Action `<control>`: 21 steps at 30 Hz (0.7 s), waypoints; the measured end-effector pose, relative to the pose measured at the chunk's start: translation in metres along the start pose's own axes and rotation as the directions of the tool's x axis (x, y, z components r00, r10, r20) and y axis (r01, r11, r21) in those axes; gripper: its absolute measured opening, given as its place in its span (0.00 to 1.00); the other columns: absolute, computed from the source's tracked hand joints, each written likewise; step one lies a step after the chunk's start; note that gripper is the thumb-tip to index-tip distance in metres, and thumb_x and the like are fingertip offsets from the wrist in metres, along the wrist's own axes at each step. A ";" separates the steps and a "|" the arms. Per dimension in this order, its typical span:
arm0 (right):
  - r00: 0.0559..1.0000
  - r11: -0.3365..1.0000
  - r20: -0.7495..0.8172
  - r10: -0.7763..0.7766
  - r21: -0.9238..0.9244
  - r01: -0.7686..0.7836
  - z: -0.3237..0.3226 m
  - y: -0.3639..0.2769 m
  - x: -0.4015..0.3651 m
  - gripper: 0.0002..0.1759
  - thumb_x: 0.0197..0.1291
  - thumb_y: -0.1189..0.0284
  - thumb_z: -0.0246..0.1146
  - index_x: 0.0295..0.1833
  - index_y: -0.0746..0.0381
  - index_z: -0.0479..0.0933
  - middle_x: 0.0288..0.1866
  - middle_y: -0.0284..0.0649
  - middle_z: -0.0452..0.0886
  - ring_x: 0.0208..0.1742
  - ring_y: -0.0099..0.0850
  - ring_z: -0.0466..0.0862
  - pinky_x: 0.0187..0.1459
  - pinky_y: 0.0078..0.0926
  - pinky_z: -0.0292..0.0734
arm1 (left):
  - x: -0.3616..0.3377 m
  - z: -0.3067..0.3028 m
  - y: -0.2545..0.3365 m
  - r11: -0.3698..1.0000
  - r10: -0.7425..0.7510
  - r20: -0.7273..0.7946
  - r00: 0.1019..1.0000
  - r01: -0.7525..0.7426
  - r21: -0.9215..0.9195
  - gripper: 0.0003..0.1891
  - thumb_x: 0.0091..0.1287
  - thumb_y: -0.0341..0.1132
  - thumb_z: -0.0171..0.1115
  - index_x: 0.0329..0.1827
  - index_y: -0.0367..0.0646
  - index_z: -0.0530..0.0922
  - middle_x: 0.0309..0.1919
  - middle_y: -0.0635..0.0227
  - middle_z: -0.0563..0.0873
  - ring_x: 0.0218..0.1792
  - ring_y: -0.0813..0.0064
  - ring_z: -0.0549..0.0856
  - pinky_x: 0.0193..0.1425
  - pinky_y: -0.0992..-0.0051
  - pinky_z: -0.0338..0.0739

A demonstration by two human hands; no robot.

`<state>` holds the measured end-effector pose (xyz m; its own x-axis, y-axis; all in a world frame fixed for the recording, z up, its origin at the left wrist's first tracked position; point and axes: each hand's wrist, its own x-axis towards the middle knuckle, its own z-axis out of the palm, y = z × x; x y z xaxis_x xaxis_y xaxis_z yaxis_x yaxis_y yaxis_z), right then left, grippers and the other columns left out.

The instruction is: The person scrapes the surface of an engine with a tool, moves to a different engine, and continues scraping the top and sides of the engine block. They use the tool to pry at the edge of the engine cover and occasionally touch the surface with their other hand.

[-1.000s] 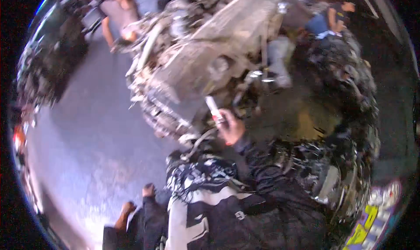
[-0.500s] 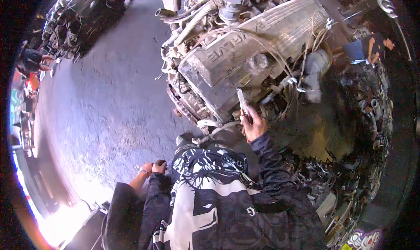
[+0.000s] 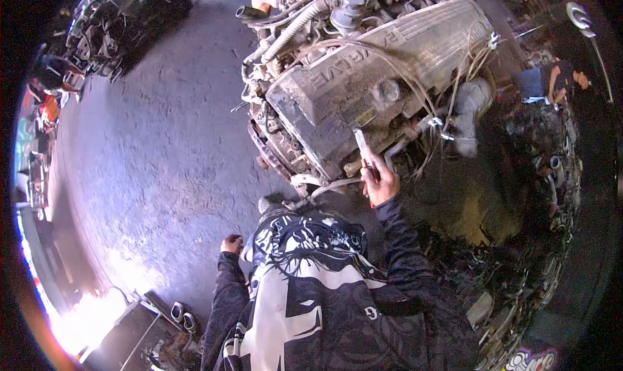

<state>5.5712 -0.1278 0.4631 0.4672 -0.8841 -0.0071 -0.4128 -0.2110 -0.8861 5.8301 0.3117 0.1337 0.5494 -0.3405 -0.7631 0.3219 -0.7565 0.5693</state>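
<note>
- The lower part of the slim, whitish, stick-shaped tool (image 3: 363, 148) is hidden by the right hand (image 3: 383, 184), whose fingers are closed around it; whether its tip touches anything is unclear.
- The left hand (image 3: 232, 243), lower left of centre, has curled fingers; I cannot tell whether they hold anything.
- The large, dirty grey metal engine (image 3: 415, 50) is cut off by the top edge.
- Right of centre, the tool points up and slightly left, over the engine's near end.
- The engine's long axis slants toward the upper right.
</note>
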 end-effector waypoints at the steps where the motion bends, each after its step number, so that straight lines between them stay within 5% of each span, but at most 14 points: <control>1: 1.000 1.000 -0.002 0.009 -0.018 -0.009 0.003 0.000 0.001 0.27 0.65 0.74 0.65 0.71 0.53 0.74 0.38 0.38 0.89 0.17 0.25 0.80 0.21 0.27 0.78 | -0.001 -0.001 0.004 0.997 -0.032 0.046 0.998 0.036 -0.074 0.12 0.63 0.39 0.70 0.45 0.42 0.88 0.32 0.64 0.92 0.31 0.73 0.91 0.38 0.70 0.84; 5: 0.991 0.988 0.051 -0.125 -0.086 0.129 0.009 -0.001 -0.005 0.28 0.65 0.75 0.64 0.71 0.52 0.74 0.37 0.37 0.88 0.20 0.24 0.81 0.23 0.27 0.79 | -0.007 0.002 0.008 0.999 -0.030 0.050 0.998 0.031 -0.010 0.11 0.64 0.39 0.70 0.44 0.42 0.87 0.31 0.65 0.91 0.29 0.75 0.90 0.34 0.71 0.84; 7: 0.990 0.990 0.020 0.141 -0.015 -0.140 0.007 -0.005 -0.005 0.28 0.64 0.75 0.64 0.71 0.52 0.74 0.42 0.37 0.90 0.25 0.25 0.84 0.27 0.27 0.81 | -0.010 0.003 0.008 0.995 0.053 -0.035 0.998 -0.050 0.089 0.10 0.65 0.37 0.69 0.44 0.40 0.87 0.30 0.65 0.90 0.28 0.75 0.90 0.31 0.72 0.82; 12: 1.000 0.999 -0.011 -0.026 -0.022 0.025 0.012 -0.006 -0.004 0.29 0.66 0.78 0.61 0.73 0.52 0.73 0.30 0.33 0.83 0.17 0.19 0.77 0.18 0.21 0.74 | -0.006 -0.004 0.005 1.000 0.000 0.011 1.000 0.000 -0.022 0.11 0.65 0.37 0.68 0.45 0.41 0.87 0.30 0.65 0.90 0.28 0.74 0.90 0.31 0.72 0.83; 14: 0.994 0.995 -0.035 0.099 -0.010 -0.100 0.009 -0.001 -0.001 0.26 0.66 0.74 0.63 0.70 0.52 0.75 0.35 0.38 0.89 0.17 0.25 0.81 0.20 0.28 0.78 | -0.008 -0.005 0.006 1.000 -0.017 -0.005 1.000 0.017 0.015 0.12 0.65 0.38 0.68 0.45 0.40 0.87 0.30 0.65 0.90 0.27 0.75 0.89 0.30 0.73 0.82; 18: 1.000 0.999 -0.006 -0.002 -0.034 0.002 0.005 -0.013 -0.008 0.27 0.67 0.73 0.63 0.71 0.51 0.74 0.30 0.37 0.86 0.16 0.25 0.81 0.20 0.28 0.78 | 0.002 -0.006 -0.009 0.999 0.012 0.014 1.000 -0.011 -0.032 0.12 0.66 0.38 0.68 0.45 0.39 0.87 0.30 0.65 0.90 0.27 0.76 0.89 0.27 0.75 0.81; 21: 0.993 0.994 0.034 0.112 -0.017 -0.112 -0.001 -0.024 -0.010 0.31 0.66 0.79 0.60 0.73 0.47 0.73 0.30 0.32 0.83 0.15 0.19 0.76 0.17 0.22 0.74 | -0.005 -0.003 -0.009 0.999 0.018 0.013 1.000 -0.017 -0.042 0.12 0.66 0.37 0.68 0.45 0.39 0.87 0.30 0.64 0.90 0.26 0.76 0.89 0.25 0.75 0.80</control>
<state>5.5754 -0.1142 0.4847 0.4440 -0.8876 -0.1221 -0.4759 -0.1181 -0.8715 5.8268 0.3226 0.1335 0.5451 -0.3607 -0.7568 0.3444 -0.7266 0.5944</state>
